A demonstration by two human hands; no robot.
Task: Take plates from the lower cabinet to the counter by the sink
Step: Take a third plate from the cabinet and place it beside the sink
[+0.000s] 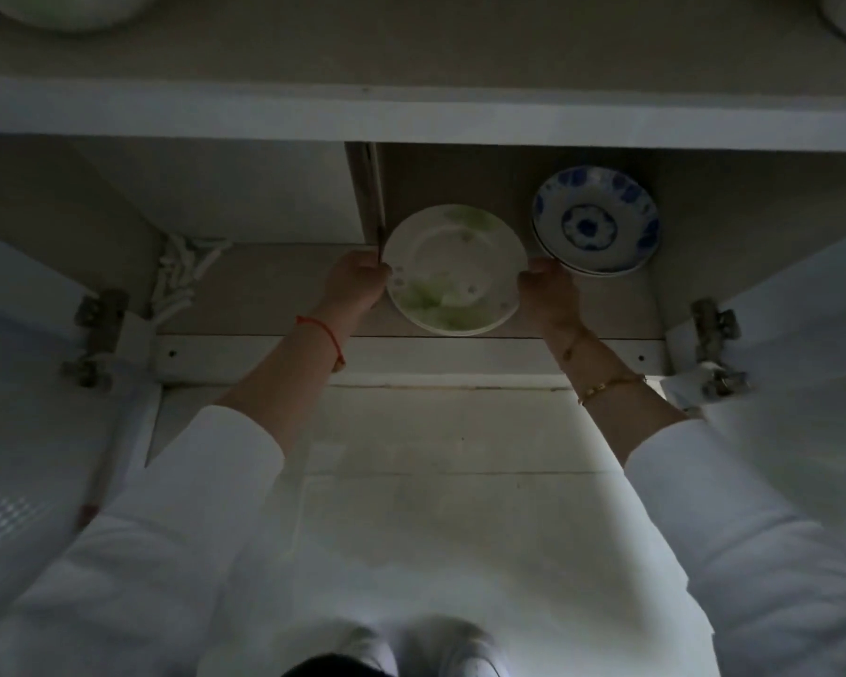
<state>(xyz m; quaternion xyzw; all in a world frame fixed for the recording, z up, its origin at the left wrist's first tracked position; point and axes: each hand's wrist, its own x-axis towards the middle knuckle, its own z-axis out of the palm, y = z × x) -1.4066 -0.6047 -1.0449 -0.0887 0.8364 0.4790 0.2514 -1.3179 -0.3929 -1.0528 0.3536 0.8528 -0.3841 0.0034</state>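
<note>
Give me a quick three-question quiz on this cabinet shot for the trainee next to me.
1. True or false: the left grip and the right grip hold the green-patterned plate at opposite edges.
2. Pick one: the blue-patterned dishes sit (A) to the left of that plate, (B) to its right, (C) stacked on top of it.
3. Fill in the blank: both cabinet doors stand ____.

Key: 1 true. 2 B. 3 open.
</note>
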